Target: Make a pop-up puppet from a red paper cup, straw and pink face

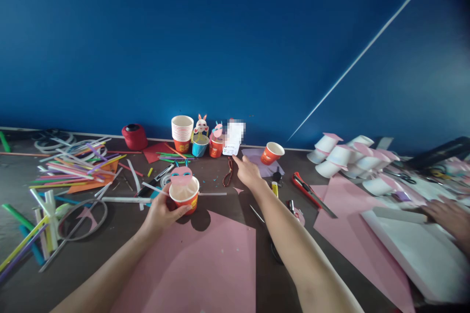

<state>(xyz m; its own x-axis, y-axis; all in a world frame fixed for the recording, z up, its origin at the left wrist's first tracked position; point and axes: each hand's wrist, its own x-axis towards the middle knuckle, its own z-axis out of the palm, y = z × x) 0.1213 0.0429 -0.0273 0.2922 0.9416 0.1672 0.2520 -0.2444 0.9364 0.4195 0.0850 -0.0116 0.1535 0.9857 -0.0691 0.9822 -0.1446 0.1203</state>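
My left hand point(164, 210) is wrapped round an orange-red paper cup point(186, 202) that carries a pink paper bunny face point(181, 176) with blue ears. Above the dark table my right hand point(246, 170) is held out, its index finger pointing at the lower edge of a white phone or card point(231, 148), partly pixelated. No object shows between its fingers. A beaded string point(228, 173) hangs from that item. Left of it stand a blue cup point(200, 145) with a white bunny face and an orange cup point(216, 148) with a pink one.
Stacked cups point(182, 132), red twine point(134, 137) and many coloured strips point(73, 168) lie left. Pink paper point(205, 264) is in front. Rightward are a lone cup point(272, 153), a red cutter point(306, 190), white cups point(340, 155) and another person's hand point(446, 215).
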